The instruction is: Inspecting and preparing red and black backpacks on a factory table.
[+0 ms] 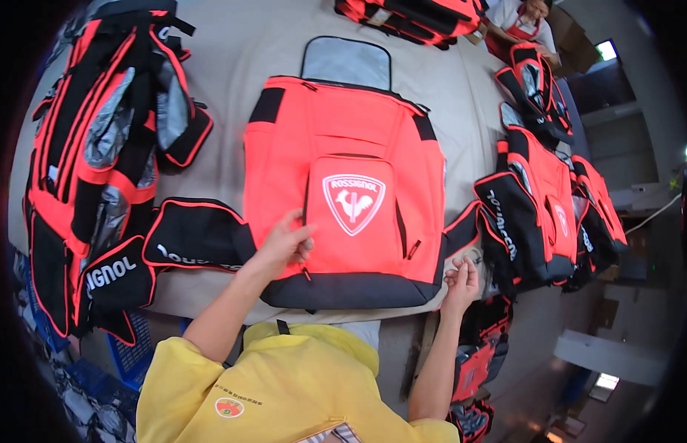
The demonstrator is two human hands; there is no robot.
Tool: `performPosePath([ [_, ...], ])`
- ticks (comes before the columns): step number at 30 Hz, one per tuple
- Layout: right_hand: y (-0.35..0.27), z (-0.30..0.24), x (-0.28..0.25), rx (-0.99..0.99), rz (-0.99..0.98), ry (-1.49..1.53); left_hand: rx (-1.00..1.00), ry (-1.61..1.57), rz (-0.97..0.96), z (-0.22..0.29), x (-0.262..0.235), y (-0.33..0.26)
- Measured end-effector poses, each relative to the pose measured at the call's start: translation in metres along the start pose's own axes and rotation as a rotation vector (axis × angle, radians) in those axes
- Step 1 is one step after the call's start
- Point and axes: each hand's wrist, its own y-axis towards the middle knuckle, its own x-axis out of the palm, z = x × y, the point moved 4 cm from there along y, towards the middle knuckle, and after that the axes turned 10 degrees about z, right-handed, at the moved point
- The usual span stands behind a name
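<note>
A bright red-orange and black backpack lies front side up before me, its silver-lined top flap folded out at the far end. On its front sits a zipped pocket with a white shield emblem. My left hand is over the lower left of the front, beside the pocket's edge, fingers loosely bent and apart. Just off the lower right corner is my right hand, its fingers half curled with nothing visible in them. A black padded side wing with red piping spreads from the left side.
Similar backpacks are heaped at the left; more stand along the right edge. Another bag lies at the far end of the cloth-covered table. A person works at the far right. Blue crates are below left.
</note>
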Motion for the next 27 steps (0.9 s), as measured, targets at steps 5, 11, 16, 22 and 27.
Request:
performPosePath([
  [5, -0.03, -0.058, 0.087, -0.187, -0.26, -0.263, 0.224, 0.073, -0.029, 0.006, 0.003, -0.026],
  [11, -0.063, -0.051, 0.13, 0.186, -0.554, -0.112, 1.083, 0.838, -0.217, -0.009, 0.013, -0.099],
  [16, -0.075, -0.03, 0.054, 0.2, -0.803, -0.102, 1.057, 0.982, -0.308, -0.042, -0.008, -0.109],
  [22, -0.097, -0.015, -0.003, 0.167, -0.677, -1.04, 1.199, 0.973, -0.222, -0.053, -0.008, -0.096],
  [27, -0.132, 0.003, -0.007, 0.071, -0.641, -0.723, 1.165, 1.03, -0.229, -0.057, -0.004, -0.089],
])
